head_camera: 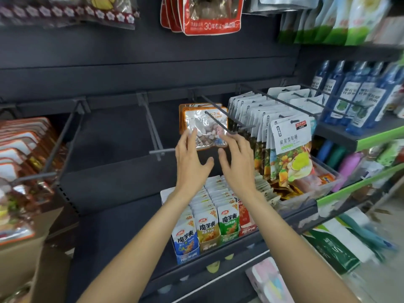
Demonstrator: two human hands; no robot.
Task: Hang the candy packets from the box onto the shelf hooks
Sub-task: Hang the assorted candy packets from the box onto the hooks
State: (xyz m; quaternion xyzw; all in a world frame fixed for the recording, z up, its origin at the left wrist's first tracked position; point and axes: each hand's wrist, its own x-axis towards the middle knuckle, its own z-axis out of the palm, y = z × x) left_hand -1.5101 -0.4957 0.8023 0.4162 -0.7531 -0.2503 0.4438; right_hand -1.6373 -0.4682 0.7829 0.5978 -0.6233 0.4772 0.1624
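The candy packets (204, 125), light, crinkly and slippery-looking, hang on a shelf hook (220, 112), best pinched by their stiff side edges, where the left hand (192, 158) and right hand (237, 158) hover with fingers spread, gripping nothing.

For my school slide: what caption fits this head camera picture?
Both hands reach for orange-edged candy packets on a shelf hook.

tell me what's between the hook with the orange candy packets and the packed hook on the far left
In the head view, one bare hook juts from the dark back panel between the orange candy packets and the far-left packets; nothing hangs on it.
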